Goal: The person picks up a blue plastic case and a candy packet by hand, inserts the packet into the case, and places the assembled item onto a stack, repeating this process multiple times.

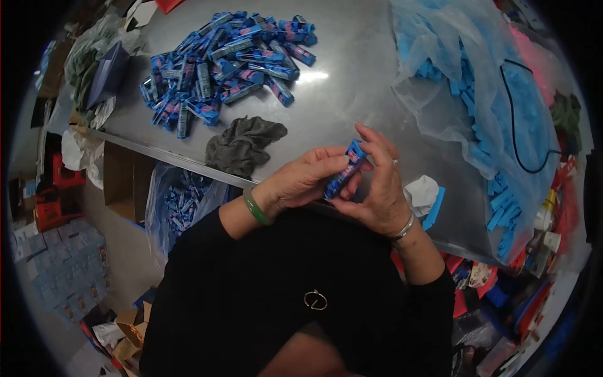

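Note:
Between both hands, over the near table edge, is a small blue printed packet (341,178) with pink and white marks, held at a slant. My left hand (308,174), a green bangle at its wrist, pinches it from the left with the thumb on top. My right hand (379,185), wearing a ring and a silver bracelet, grips it by its ends from the right. A crumpled dark grey cloth (244,146) lies left of my left hand. Behind it is a heap of similar blue packets (232,63).
Light blue pieces (468,81) fill a clear plastic bag (496,38) on the right of the metal table (352,63). White tissue (421,193) sits near my right wrist. Below the left edge, a lined container holds more small blue packets (185,201) beside a cardboard box (127,179).

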A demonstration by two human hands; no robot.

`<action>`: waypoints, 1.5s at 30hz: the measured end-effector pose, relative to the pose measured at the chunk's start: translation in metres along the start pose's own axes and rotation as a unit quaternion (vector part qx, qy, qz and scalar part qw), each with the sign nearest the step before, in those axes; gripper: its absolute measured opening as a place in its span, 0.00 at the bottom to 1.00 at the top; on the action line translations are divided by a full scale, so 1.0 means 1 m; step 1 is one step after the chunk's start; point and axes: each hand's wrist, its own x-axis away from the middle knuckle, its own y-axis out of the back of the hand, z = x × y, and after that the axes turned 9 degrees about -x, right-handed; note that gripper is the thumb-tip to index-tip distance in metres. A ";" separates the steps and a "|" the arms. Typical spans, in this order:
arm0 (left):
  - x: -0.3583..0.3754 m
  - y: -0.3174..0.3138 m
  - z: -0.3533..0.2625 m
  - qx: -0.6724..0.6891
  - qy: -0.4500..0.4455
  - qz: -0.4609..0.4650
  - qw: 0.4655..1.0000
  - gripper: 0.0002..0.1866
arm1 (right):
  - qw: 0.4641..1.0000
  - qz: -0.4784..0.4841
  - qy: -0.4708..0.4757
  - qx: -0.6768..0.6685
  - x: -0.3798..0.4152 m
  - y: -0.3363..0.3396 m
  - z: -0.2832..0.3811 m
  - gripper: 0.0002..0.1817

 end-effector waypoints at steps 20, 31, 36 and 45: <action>0.049 0.133 -0.191 -0.873 -0.205 -0.422 0.133 0.18 | 0.967 -0.065 -0.157 0.191 0.018 0.081 -0.043 0.24; 0.088 0.063 -0.027 -0.884 -0.072 -0.306 0.347 0.26 | 0.877 -0.126 -0.260 0.383 -0.009 0.164 -0.184 0.14; 0.089 0.085 -0.014 -0.879 -0.082 -0.308 0.354 0.24 | 0.804 -0.106 -0.366 0.457 -0.036 0.149 -0.202 0.15; 0.025 0.028 0.009 -0.733 -0.185 -0.203 0.622 0.15 | 0.798 -0.172 -0.249 0.521 -0.022 0.153 -0.255 0.22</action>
